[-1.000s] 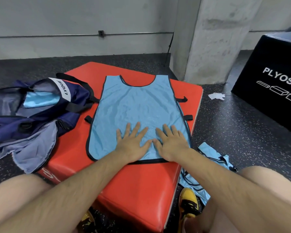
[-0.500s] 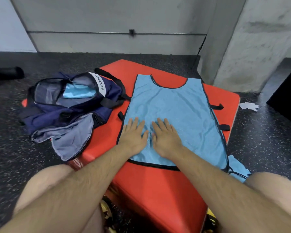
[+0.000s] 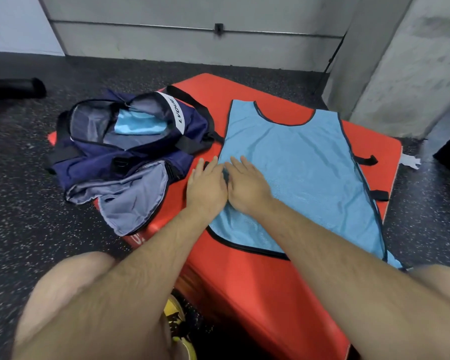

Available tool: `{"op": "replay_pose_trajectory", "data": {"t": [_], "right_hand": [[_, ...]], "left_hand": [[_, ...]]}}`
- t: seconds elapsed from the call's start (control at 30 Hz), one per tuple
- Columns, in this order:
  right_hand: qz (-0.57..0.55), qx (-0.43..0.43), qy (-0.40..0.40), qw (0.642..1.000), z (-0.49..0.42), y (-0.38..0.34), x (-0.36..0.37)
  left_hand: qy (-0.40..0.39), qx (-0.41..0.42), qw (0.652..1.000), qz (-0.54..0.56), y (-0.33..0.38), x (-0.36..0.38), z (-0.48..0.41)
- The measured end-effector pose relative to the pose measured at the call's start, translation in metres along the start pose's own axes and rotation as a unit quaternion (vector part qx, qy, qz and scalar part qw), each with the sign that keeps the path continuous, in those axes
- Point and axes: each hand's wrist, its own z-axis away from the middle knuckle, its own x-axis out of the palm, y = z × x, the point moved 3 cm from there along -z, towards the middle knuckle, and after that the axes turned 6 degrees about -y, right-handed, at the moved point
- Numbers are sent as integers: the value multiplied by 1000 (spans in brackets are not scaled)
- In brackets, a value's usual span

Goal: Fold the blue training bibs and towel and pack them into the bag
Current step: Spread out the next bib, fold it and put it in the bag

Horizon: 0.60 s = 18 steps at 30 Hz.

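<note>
Blue bib (image 3: 300,165) spread on red mat (image 3: 247,279), left hand (image 3: 205,189) and right hand (image 3: 247,188) flat at its edge, fingers straight.

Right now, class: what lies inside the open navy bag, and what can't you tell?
Inside the navy bag, a piece of light blue fabric shows against the grey lining. The bag's walls cover the rest, so what lies beneath it cannot be seen.

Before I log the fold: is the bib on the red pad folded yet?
No, the blue bib lies spread flat on the red pad, its neck opening showing.
</note>
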Motion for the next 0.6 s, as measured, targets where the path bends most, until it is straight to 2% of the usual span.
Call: {"op": "replay_pose_trajectory", "data": {"t": [0.1,0.17,0.27,0.37,0.5,0.6], "right_hand": [[-12,14,-23,1000,-5,0,17],[-14,19,-26,999,-2,2,27],[-7,20,-27,999,-2,5,32],[0,21,-23,1000,-3,6,31],[10,23,-30,999,-2,7,34],[16,23,-43,999,-3,7,33]], "left_hand": [[-6,-40,999,0,-10,-7,2],[-12,-9,1000,-3,-10,-5,3],[-34,31,998,51,-9,0,3],[-29,23,998,59,-12,-2,1],[-21,-24,996,-89,-22,1,-11],[-17,-5,989,-148,-17,6,-8]]}}
